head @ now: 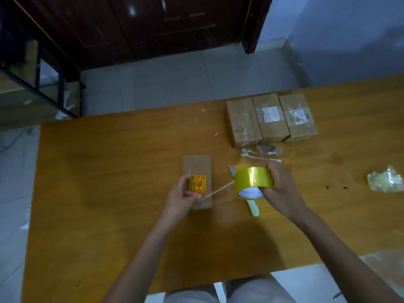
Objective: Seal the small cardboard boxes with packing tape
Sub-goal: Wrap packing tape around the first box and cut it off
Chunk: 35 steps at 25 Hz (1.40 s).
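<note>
Tape stretched over the box, ready to press down

The left hand (182,194) pinches the tape end on the box (197,167), mid-table; the right hand (276,184) grips the roll (253,179) just right of it, across the box's long axis.

Yellow tape roll (253,179); brown box (197,169), orange-yellow sticker (197,183), red print, probably.

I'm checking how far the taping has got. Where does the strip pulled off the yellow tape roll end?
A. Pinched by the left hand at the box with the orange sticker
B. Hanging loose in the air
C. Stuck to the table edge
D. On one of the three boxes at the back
A: the strip runs from the tape roll in the right hand to the left hand, at the box with the orange sticker.
</note>
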Each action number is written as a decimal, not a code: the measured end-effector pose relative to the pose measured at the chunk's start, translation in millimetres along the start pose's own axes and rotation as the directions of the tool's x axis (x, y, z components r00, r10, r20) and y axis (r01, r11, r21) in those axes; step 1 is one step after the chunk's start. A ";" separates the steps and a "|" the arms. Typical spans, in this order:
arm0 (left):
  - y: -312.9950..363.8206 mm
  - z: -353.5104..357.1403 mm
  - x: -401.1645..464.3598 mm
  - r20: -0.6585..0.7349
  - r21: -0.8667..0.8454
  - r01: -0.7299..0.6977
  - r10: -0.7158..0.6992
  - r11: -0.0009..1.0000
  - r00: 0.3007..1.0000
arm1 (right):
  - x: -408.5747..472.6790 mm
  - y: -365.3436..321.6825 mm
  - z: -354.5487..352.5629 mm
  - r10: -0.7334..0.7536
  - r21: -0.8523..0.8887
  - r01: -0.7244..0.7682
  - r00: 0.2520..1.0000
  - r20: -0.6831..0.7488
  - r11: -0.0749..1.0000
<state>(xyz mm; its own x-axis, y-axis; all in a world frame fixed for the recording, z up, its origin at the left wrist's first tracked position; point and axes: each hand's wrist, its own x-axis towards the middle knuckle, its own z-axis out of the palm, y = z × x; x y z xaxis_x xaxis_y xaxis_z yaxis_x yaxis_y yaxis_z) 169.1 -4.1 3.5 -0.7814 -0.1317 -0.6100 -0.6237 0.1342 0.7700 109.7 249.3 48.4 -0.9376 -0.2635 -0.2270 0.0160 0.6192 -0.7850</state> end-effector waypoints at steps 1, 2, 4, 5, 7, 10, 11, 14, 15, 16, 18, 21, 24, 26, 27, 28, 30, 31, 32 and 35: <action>-5.5 4.3 -13.9 -0.070 -0.047 0.005 -0.009 0.999 0.998 | 0.2 -0.8 -0.4 -0.007 -0.005 0.007 0.999 0.040 1.000; -9.7 6.9 -25.4 -0.147 -0.105 0.006 -0.021 0.994 0.989 | 0.3 -1.9 -0.1 -0.019 -0.010 0.020 0.997 0.072 1.000; -10.1 6.1 -40.4 -0.282 -0.243 -0.003 -0.068 0.970 0.957 | 0.2 -5.5 2.2 -0.047 -0.026 0.050 0.994 0.094 0.998; -8.1 2.6 -44.9 -0.311 -0.292 -0.001 -0.094 0.956 0.946 | -0.4 -7.2 3.9 -0.060 -0.033 0.064 0.994 0.093 0.997; -5.3 -7.7 -51.7 -0.260 -0.301 0.036 -0.119 0.953 0.958 | -2.5 -8.7 6.3 -0.089 -0.014 0.090 0.993 0.080 0.996; -11.7 -22.3 -66.6 -0.100 -0.256 0.142 -0.172 0.956 0.980 | -9.4 -10.3 8.2 -0.134 0.036 0.130 0.985 0.106 0.991; -15.1 -25.5 -72.1 -0.078 -0.236 0.169 -0.192 0.957 0.978 | -12.2 -11.2 9.0 -0.158 0.041 0.154 0.980 0.118 0.987; -24.0 -30.5 -83.0 -0.061 -0.233 0.230 -0.250 0.945 0.966 | -18.8 -14.4 14.3 -0.235 0.006 0.237 0.959 0.161 0.971; -26.1 -32.6 -84.0 -0.059 -0.245 0.242 -0.264 0.939 0.963 | -19.4 -14.9 15.7 -0.251 -0.008 0.256 0.953 0.168 0.967; -28.3 -34.6 -84.4 -0.055 -0.250 0.251 -0.272 0.935 0.961 | -19.1 -15.2 17.3 -0.262 -0.021 0.269 0.950 0.172 0.963; -30.1 -40.0 -81.9 -0.030 -0.227 0.267 -0.280 0.937 0.959 | -16.1 -14.5 19.8 -0.264 -0.034 0.273 0.950 0.165 0.961; -25.5 -49.1 -68.1 -0.034 -0.210 0.263 -0.276 0.942 0.961 | -6.1 -10.3 27.0 -0.249 -0.054 0.258 0.958 0.145 0.965; -15.6 -54.7 -47.1 -0.133 -0.158 0.185 -0.207 0.970 0.969 | 10.1 -6.2 39.8 -0.238 -0.074 0.250 0.960 0.146 0.965; -11.8 -56.3 -34.6 -0.202 -0.127 0.156 -0.179 0.980 0.963 | 21.5 -2.8 49.6 -0.261 -0.121 0.283 0.950 0.174 0.951; -13.0 -56.1 -29.0 -0.229 -0.108 0.157 -0.178 0.982 0.957 | 26.6 0.1 53.9 -0.276 -0.154 0.306 0.942 0.189 0.940; -14.9 -54.9 -24.0 -0.249 -0.091 0.170 -0.188 0.981 0.950 | 31.5 2.5 57.2 -0.285 -0.180 0.321 0.938 0.199 0.930; -20.6 -52.8 -16.4 -0.282 -0.065 0.200 -0.211 0.978 0.936 | 39.5 7.2 62.6 -0.279 -0.215 0.324 0.936 0.213 0.921; -23.8 -51.8 -13.9 -0.288 -0.065 0.204 -0.214 0.977 0.933 | 41.8 8.2 64.2 -0.275 -0.230 0.323 0.936 0.220 0.918; -28.0 -50.8 -11.3 -0.293 -0.067 0.205 -0.215 0.977 0.931 | 43.5 9.1 66.0 -0.273 -0.240 0.327 0.934 0.231 0.914; -36.0 -49.6 -7.4 -0.310 -0.063 0.219 -0.227 0.974 0.923 | 46.3 10.8 70.9 -0.284 -0.267 0.348 0.925 0.251 0.898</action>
<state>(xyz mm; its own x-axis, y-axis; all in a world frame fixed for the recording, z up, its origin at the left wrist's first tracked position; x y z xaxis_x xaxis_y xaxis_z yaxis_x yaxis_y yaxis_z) 198.3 -56.7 -10.5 -0.5735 -0.4563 -0.6803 -0.7769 0.0396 0.6284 91.1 191.4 -11.5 -0.7849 -0.6055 -0.1315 -0.4051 0.6621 -0.6305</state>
